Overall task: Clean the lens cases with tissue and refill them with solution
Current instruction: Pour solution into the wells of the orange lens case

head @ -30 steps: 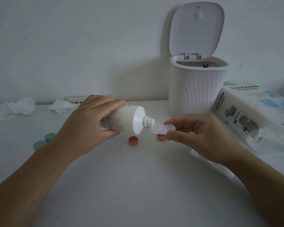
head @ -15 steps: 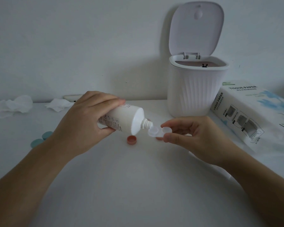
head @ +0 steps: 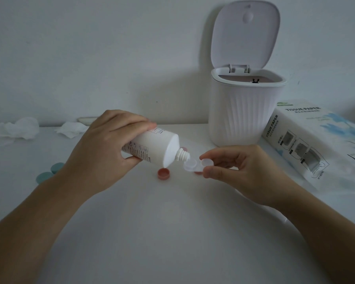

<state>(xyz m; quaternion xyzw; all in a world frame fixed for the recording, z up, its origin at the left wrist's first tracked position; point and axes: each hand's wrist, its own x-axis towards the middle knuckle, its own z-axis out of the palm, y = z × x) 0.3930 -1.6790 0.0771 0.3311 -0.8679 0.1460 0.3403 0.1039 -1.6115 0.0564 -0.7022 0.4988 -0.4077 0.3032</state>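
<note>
With the left hand gripping the tilted solution bottle and the right hand pinching the lens case (both wells uncapped), an over-hard squeeze risks flooding the bench.

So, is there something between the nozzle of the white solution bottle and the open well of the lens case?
Nothing visible. The left hand tilts the white solution bottle, cap off, so its nozzle sits right at the left well of the clear plastic lens case, pinched by the right hand.
</note>
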